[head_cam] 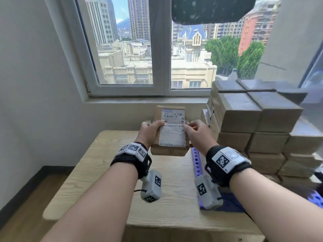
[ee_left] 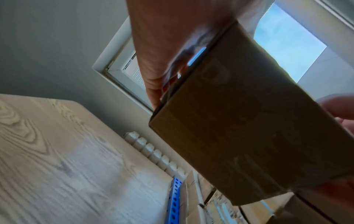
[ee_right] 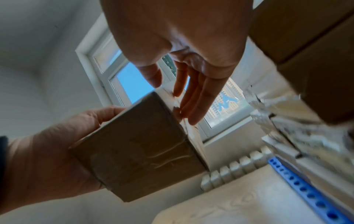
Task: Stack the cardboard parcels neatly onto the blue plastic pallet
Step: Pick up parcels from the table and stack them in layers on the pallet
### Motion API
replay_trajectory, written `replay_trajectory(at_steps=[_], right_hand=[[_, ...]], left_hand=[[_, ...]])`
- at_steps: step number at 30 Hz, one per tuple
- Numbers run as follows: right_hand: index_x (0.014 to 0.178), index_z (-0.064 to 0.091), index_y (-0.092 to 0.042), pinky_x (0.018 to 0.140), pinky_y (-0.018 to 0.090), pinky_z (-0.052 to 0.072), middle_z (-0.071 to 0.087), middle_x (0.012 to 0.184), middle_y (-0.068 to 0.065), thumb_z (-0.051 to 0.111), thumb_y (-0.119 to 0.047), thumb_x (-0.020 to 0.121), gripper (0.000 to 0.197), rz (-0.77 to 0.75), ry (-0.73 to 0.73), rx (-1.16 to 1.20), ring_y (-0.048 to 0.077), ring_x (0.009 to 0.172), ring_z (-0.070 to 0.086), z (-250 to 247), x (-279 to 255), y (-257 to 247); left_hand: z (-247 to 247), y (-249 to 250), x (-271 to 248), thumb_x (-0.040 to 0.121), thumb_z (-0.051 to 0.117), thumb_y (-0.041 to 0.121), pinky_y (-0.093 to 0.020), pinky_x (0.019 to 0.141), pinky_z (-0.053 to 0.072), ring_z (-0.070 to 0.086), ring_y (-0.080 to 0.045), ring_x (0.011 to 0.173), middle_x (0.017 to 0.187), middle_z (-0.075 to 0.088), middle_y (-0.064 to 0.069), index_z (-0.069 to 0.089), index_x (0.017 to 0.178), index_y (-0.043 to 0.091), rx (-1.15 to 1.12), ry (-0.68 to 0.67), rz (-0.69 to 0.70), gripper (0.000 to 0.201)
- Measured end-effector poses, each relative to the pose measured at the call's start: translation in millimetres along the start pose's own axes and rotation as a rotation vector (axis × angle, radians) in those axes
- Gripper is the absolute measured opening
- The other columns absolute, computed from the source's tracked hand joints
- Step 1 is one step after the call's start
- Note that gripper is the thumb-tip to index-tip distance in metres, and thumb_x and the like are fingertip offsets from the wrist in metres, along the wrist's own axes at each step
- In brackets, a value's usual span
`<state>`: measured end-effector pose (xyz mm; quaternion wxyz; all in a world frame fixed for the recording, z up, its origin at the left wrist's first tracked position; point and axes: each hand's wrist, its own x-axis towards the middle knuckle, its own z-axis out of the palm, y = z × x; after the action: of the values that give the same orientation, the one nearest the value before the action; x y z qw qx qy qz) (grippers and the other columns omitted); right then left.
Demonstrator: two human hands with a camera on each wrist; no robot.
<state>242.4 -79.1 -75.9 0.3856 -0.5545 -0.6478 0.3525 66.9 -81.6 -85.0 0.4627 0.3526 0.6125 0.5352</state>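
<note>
1. Both forearms reach out over the wooden table [head_cam: 108, 180], each wrist wearing a black band with tagged white blocks.
2. Left of the parcel stack [head_cam: 258, 123], the left hand [head_cam: 148, 131] grips the cardboard parcel [head_cam: 172, 130] along its left side, thumb curled over the top edge onto the white shipping label [head_cam: 173, 131]; the parcel is held in the air above the table's far end.
3. At the parcel's right edge, nearer the stack, the right hand [head_cam: 197, 133] has its fingers almost straight, tips touching the label's edge, with nothing closed around the box.
4. Only the right wrist view shows that loose hold: fingers [ee_right: 193, 97] lie flat along the labelled face while the thumb stands apart.
5. Only the left wrist view shows the parcel's plain underside [ee_left: 239, 128].
6. Under the stack, the blue plastic pallet [head_cam: 196, 161] shows its perforated edge, touching the table's right side.
7. A radiator [ee_right: 235, 166] beneath the window [head_cam: 132, 49], left of the stack, appears only in the wrist views.
</note>
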Motion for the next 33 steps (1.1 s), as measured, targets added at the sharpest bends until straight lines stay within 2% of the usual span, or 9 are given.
replay_trajectory(at_steps=[3, 6, 10, 15, 18, 21, 25, 28, 33], right_hand=[[0.107, 0.057, -0.016, 0.069, 0.029, 0.052, 0.061, 0.09, -0.004, 0.052, -0.035, 0.097, 0.022, -0.098, -0.002, -0.033, 0.012, 0.081, 0.059, -42.1, -6.6, -12.1], [0.11, 0.057, -0.015, 0.075, 0.031, 0.054, 0.062, 0.096, -0.001, 0.051, -0.037, 0.097, 0.026, -0.156, -0.006, -0.022, 0.016, 0.088, 0.061, -82.4, -11.4, -23.5], [0.108, 0.052, -0.019, 0.064, 0.023, 0.044, 0.059, 0.095, -0.004, 0.05, -0.04, 0.098, 0.024, -0.231, 0.01, 0.026, 0.013, 0.087, 0.058, -134.9, -18.1, -33.3], [0.12, 0.054, -0.014, 0.071, 0.03, 0.046, 0.062, 0.111, 0.003, 0.05, -0.05, 0.095, 0.044, -0.221, 0.019, 0.15, 0.016, 0.094, 0.059, -196.3, -24.9, -23.1], [0.134, 0.049, -0.016, 0.062, 0.026, 0.038, 0.059, 0.118, 0.003, 0.051, -0.055, 0.091, 0.058, -0.195, 0.021, 0.187, 0.016, 0.093, 0.054, -233.4, -28.2, -10.6], [0.136, 0.048, -0.02, 0.088, 0.037, 0.047, 0.059, 0.127, 0.004, 0.055, -0.066, 0.076, 0.076, -0.158, 0.06, 0.243, 0.02, 0.111, 0.057, -266.8, -29.6, 1.8], [0.125, 0.055, -0.027, 0.097, 0.054, 0.048, 0.067, 0.113, 0.006, 0.056, -0.07, 0.058, 0.08, -0.094, 0.125, 0.3, 0.028, 0.104, 0.064, -308.7, -14.7, 31.2], [0.119, 0.057, -0.027, 0.095, 0.055, 0.049, 0.068, 0.109, 0.006, 0.056, -0.067, 0.06, 0.072, -0.056, 0.186, 0.299, 0.03, 0.101, 0.065, -339.0, -7.2, 45.7], [0.113, 0.06, -0.028, 0.097, 0.057, 0.047, 0.068, 0.107, 0.005, 0.053, -0.062, 0.066, 0.059, -0.012, 0.256, 0.28, 0.03, 0.103, 0.064, -376.5, 12.7, 65.1]], left_hand=[[22.9, 15.4, -3.3, 0.045, 0.076, 0.055, -0.038, 0.069, 0.06, 0.071, -0.034, 0.095, 0.116, 0.066, -0.022, 0.051, 0.126, -0.002, -0.039, 0.011, 0.036, 0.103], [51.1, 46.4, -37.2, 0.053, 0.076, 0.045, -0.029, 0.055, 0.057, 0.071, -0.032, 0.088, 0.12, 0.064, -0.025, 0.046, 0.131, -0.004, -0.12, 0.002, 0.094, 0.098], [93.3, 79.3, -73.0, 0.076, 0.071, 0.033, -0.026, 0.051, 0.055, 0.068, -0.03, 0.079, 0.117, 0.066, -0.026, 0.051, 0.129, -0.01, -0.171, -0.036, 0.173, 0.071], [152.0, 95.2, -88.2, 0.059, 0.073, 0.049, -0.03, 0.057, 0.055, 0.071, -0.032, 0.088, 0.117, 0.068, -0.023, 0.054, 0.129, 0.0, -0.149, -0.08, 0.191, 0.088], [193.3, 97.0, -84.8, 0.05, 0.074, 0.059, -0.031, 0.058, 0.053, 0.072, -0.033, 0.092, 0.118, 0.066, -0.021, 0.048, 0.134, 0.006, -0.118, -0.094, 0.184, 0.102], [234.9, 95.5, -75.0, 0.05, 0.072, 0.064, -0.035, 0.065, 0.053, 0.072, -0.034, 0.094, 0.116, 0.067, -0.018, 0.049, 0.133, 0.011, -0.06, -0.151, 0.167, 0.101], [292.5, 105.4, -86.0, 0.055, 0.073, 0.069, -0.038, 0.079, 0.054, 0.07, -0.032, 0.087, 0.103, 0.071, -0.014, 0.064, 0.111, 0.011, 0.055, -0.201, 0.204, 0.081], [330.8, 116.3, -101.5, 0.092, 0.06, 0.041, -0.026, 0.059, 0.048, 0.061, -0.019, 0.063, 0.075, 0.065, -0.006, 0.062, 0.082, 0.012, 0.098, -0.241, 0.248, 0.031], [386.6, 120.6, -79.8, 0.098, 0.054, 0.04, -0.035, 0.084, 0.047, 0.062, -0.026, 0.089, 0.09, 0.065, -0.009, 0.061, 0.082, 0.013, 0.162, -0.319, 0.291, 0.032]])
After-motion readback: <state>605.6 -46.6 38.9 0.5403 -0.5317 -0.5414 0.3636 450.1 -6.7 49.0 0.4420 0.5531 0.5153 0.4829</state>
